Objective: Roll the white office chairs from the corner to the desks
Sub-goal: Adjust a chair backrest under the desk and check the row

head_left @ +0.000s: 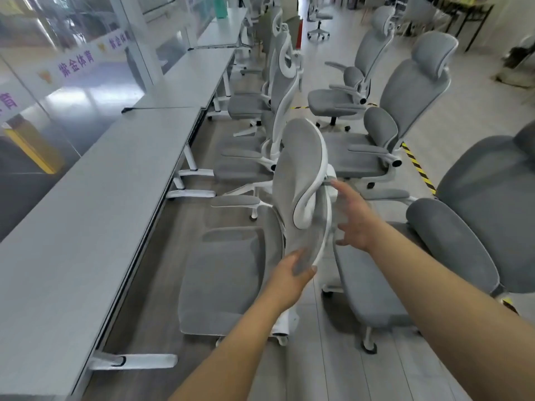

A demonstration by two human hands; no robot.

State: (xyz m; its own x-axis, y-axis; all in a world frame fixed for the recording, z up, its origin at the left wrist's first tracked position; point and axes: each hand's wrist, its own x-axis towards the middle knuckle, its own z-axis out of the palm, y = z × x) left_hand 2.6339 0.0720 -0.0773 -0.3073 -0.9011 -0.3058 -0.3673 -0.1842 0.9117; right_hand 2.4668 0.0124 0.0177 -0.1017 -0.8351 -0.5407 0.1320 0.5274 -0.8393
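A white-framed office chair (301, 180) with grey mesh back and grey seat stands right in front of me, facing the long grey desk (95, 198) on the left. My left hand (292, 273) grips the lower edge of its headrest, thumb on the rim. My right hand (353, 218) reaches out with straight fingers to the white frame behind the backrest, fingertips at or near it. Blur hides whether they touch.
More grey chairs stand tucked along the desk row (254, 151). Others stand loose on the right (385, 123), one very near at the right edge (463, 241). Yellow-black floor tape (419, 169) runs between them. A glass wall (72, 68) lies beyond the desks.
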